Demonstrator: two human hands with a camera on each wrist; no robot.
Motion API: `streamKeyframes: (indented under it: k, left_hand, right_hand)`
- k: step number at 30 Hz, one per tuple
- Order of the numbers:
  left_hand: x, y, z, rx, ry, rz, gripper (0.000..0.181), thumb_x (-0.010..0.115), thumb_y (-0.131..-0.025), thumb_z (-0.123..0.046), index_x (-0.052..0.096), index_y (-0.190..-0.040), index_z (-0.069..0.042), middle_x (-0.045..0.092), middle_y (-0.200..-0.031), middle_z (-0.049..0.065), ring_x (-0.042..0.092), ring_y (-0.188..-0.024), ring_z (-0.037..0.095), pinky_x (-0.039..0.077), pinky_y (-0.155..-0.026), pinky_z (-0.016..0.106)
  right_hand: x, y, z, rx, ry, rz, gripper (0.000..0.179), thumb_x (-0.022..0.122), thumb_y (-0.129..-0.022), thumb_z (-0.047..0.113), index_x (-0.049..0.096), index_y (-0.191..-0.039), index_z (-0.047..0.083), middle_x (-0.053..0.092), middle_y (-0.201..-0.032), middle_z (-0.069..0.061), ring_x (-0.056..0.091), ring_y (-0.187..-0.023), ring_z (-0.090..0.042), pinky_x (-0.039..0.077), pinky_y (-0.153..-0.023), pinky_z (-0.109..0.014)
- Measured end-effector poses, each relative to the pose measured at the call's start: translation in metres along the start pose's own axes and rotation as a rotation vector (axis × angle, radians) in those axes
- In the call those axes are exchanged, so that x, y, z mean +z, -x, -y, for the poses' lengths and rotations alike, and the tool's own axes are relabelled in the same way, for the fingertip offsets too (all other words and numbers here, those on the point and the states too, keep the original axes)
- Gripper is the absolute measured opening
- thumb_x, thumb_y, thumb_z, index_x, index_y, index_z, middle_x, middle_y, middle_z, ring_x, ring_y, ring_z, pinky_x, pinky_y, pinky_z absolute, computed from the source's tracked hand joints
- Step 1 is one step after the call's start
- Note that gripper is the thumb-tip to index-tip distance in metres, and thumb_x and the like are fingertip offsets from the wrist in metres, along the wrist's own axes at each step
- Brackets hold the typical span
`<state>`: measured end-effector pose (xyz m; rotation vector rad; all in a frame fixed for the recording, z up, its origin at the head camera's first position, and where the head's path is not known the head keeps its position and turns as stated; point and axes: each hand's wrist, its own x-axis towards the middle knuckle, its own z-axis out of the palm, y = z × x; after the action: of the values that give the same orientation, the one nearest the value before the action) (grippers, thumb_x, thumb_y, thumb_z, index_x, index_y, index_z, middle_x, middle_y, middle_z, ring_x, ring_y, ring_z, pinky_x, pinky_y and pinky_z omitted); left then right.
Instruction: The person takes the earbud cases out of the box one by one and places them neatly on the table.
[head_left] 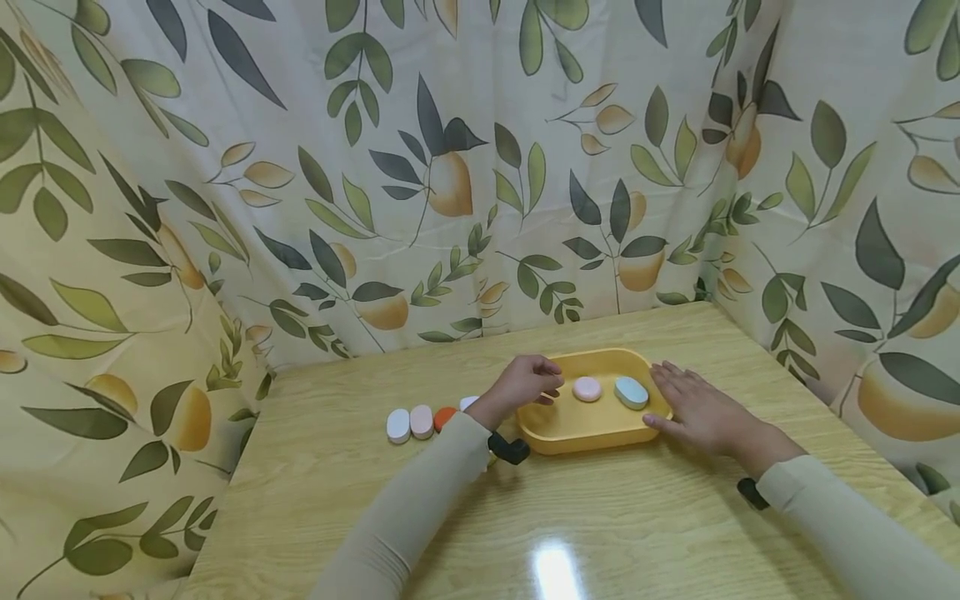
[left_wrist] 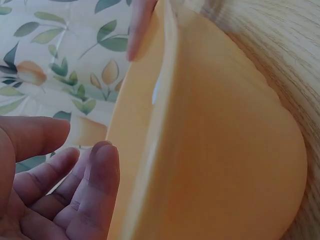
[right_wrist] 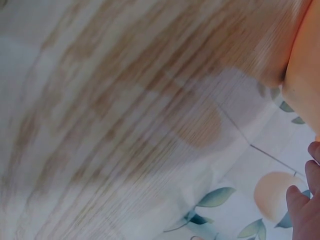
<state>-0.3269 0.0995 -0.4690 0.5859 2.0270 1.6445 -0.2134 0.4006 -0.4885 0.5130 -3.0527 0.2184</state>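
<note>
A yellow tray (head_left: 581,445) stands on the wooden table, holding a round pink piece (head_left: 587,388) and a light blue oval piece (head_left: 632,392) with a pale top. Over the tray's left rim is my left hand (head_left: 525,384), its fingers loosely bent and the thumb apart from them. Nothing shows between those fingers (left_wrist: 102,172) in the left wrist view. My right hand (head_left: 697,410) lies at the tray's right side, with straight fingers against the rim. Only its fingertips show at the edge of the right wrist view, near the tray's orange-looking wall (right_wrist: 306,75).
Left of the tray lies a row of small rounded pieces: a white one (head_left: 398,426), a pink one (head_left: 422,422), an orange-red one (head_left: 444,417) and another white one (head_left: 468,402), partly behind my left arm. A leaf-patterned curtain (head_left: 450,275) borders the table's back and sides.
</note>
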Motion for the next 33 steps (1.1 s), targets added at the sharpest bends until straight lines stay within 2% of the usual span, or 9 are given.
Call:
streamKeyframes:
  k: [7, 16, 22, 33]
  left_hand:
    - [0.003, -0.003, 0.0, -0.011, 0.021, -0.003, 0.027, 0.066, -0.094, -0.009, 0.061, -0.115, 0.008, 0.065, -0.096, 0.008, 0.067, -0.084, 0.024, 0.058, -0.077, 0.043]
    - [0.007, -0.014, -0.001, -0.101, 0.065, -0.018, 0.02, 0.068, -0.092, -0.009, 0.065, -0.109, 0.003, 0.064, -0.097, 0.008, 0.067, -0.085, 0.022, 0.059, -0.071, 0.035]
    - [0.01, -0.02, -0.001, -0.111, 0.071, -0.01, 0.023, 0.069, -0.092, -0.008, 0.064, -0.11, 0.004, 0.064, -0.1, 0.007, 0.067, -0.089, 0.025, 0.059, -0.072, 0.036]
    - [0.016, -0.024, -0.01, -0.128, 0.028, -0.006, 0.009, 0.068, -0.092, -0.006, 0.065, -0.099, -0.001, 0.066, -0.096, 0.007, 0.067, -0.094, 0.031, 0.059, -0.07, 0.035]
  right_hand:
    - [0.0, -0.001, 0.001, -0.004, 0.0, -0.001, 0.09, 0.042, -0.098, 0.06, 0.02, -0.149, -0.01, 0.021, -0.154, -0.027, 0.014, -0.142, -0.045, 0.016, -0.113, -0.059]
    - [0.0, 0.0, 0.001, 0.003, 0.005, 0.01, 0.09, 0.041, -0.098, 0.061, 0.019, -0.149, -0.01, 0.021, -0.155, -0.027, 0.014, -0.142, -0.045, 0.015, -0.113, -0.059]
    - [-0.001, 0.001, 0.002, 0.004, -0.005, 0.002, 0.09, 0.042, -0.098, 0.061, 0.02, -0.149, -0.011, 0.021, -0.154, -0.027, 0.014, -0.142, -0.045, 0.015, -0.113, -0.059]
    - [-0.002, 0.002, 0.003, 0.004, -0.02, -0.005, 0.09, 0.043, -0.097, 0.061, 0.021, -0.149, -0.011, 0.022, -0.154, -0.027, 0.015, -0.142, -0.045, 0.016, -0.112, -0.06]
